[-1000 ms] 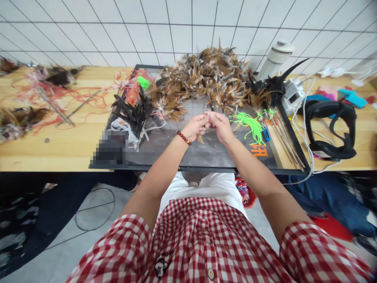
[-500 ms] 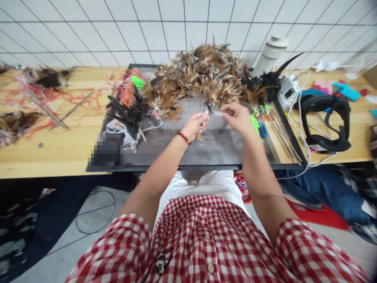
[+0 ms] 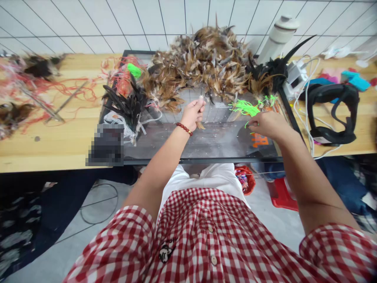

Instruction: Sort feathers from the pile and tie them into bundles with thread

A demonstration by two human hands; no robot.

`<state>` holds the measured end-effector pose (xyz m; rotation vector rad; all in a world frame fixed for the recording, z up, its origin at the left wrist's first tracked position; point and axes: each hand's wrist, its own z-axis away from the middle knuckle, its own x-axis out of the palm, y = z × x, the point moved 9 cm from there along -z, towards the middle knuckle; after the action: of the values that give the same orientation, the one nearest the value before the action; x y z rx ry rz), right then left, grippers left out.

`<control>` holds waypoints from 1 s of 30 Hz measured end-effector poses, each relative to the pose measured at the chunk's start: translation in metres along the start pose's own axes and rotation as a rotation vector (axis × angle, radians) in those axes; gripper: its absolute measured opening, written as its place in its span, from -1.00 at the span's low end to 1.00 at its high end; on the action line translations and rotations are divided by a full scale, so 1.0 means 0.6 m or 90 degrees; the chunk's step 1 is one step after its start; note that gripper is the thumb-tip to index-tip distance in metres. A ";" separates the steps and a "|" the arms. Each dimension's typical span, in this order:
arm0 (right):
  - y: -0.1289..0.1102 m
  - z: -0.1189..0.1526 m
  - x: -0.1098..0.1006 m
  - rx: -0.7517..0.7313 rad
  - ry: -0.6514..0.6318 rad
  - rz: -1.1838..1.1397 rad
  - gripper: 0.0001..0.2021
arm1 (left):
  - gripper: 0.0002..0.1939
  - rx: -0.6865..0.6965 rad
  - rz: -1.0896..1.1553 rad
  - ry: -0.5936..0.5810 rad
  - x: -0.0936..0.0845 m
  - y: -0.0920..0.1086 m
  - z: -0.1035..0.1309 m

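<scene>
My left hand (image 3: 194, 113) is closed over the middle of the dark tray (image 3: 176, 137). It pinches a feather (image 3: 200, 125), whose brown end shows below the fingers and whose pale end pokes out above the thumb. My right hand (image 3: 266, 125) is at the tray's right side with its fingertips pressed together. A green string shows at those fingertips, just below a bundle of green strings (image 3: 244, 107). Behind both hands rises a large heap of brown feathers (image 3: 200, 65).
Black feathers (image 3: 125, 98) and white ties (image 3: 116, 120) lie at the left of the tray. A pale bottle (image 3: 278, 39) stands behind black feathers. A white charger (image 3: 296, 76) with cables and a black headset strap (image 3: 318, 133) are at the right. Red strings (image 3: 85, 94) spread leftward.
My right hand has left the spot beside my left hand and moved right to the green strings. My left hand still grips the feather. The view has shifted slightly.
</scene>
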<state>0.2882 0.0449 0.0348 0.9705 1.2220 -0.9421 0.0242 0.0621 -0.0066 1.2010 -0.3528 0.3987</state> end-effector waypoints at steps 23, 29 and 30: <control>-0.107 -0.095 -0.076 -0.079 0.409 -0.269 -0.69 | -0.76 -0.009 0.058 -0.009 0.007 -0.002 -0.012; -0.233 -0.113 -0.085 -0.213 0.471 -0.318 -0.72 | -0.75 0.015 0.077 -0.031 0.009 -0.003 -0.014; -0.243 -0.114 -0.079 -0.234 0.466 -0.315 -0.72 | -0.75 0.022 0.089 -0.029 0.007 -0.001 -0.013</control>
<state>0.1243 0.0671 0.0640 0.7383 2.2409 -0.6948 0.0288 0.0697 -0.0077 1.2243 -0.4718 0.5005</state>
